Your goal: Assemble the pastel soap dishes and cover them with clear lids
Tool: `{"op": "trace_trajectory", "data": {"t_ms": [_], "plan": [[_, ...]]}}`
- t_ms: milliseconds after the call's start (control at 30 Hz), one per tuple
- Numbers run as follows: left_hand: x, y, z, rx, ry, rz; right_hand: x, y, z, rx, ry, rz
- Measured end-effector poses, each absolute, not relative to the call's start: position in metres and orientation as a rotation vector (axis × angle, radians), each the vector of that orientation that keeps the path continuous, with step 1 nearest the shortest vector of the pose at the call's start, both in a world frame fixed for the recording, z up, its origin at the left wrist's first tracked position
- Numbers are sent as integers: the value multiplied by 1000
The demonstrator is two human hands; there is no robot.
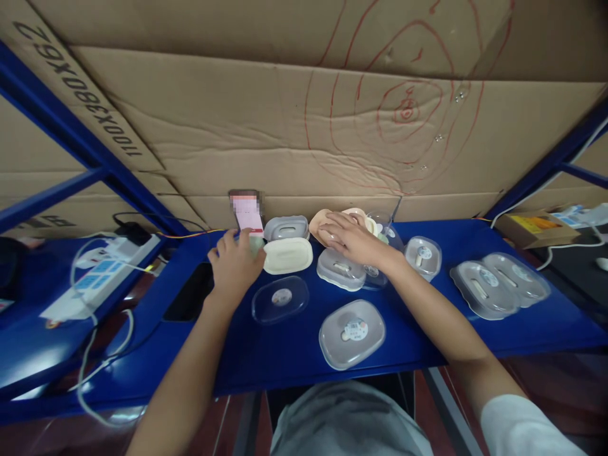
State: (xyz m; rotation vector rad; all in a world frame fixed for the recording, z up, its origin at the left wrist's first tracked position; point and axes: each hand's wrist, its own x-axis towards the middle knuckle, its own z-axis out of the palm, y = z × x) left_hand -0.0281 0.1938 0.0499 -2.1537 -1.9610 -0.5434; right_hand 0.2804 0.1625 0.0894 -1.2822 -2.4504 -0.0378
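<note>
My left hand point(236, 265) has its fingers spread beside a propped phone point(248, 214). A pale green piece point(257, 243) shows between its thumb and index finger, mostly covered; I cannot make out a grip on it. My right hand point(350, 238) curls its fingers over a peach oval plastic dish point(320, 227), partly hiding it and other peach and cream pieces behind. Between the hands lie a cream oval dish point(287, 256) and a grey one point(286, 228). Below my right wrist sits a grey dish with a clear lid point(340, 268).
A loose clear lid point(280, 300) and a lidded grey dish point(352, 334) lie nearer the front edge. More lidded dishes point(484, 288) stand at the right, with a small one point(422, 256) before them. A black slab point(190, 294), power strip point(102, 275) and cables are left; cardboard point(266, 126) walls the back.
</note>
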Motion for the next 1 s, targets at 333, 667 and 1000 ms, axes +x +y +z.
{"op": "trace_trajectory", "data": {"t_ms": [333, 667, 1000], "plan": [[-31, 200, 36, -2196, -2121, -345, 239, 133, 91, -989, -2603, 70], [-38, 203, 55, -2237, -2226, -553, 193, 95, 54, -891, -2972, 313], [-48, 203, 65, -2724, -2016, -1240, 202, 125, 67, -1213, -2239, 639]]}}
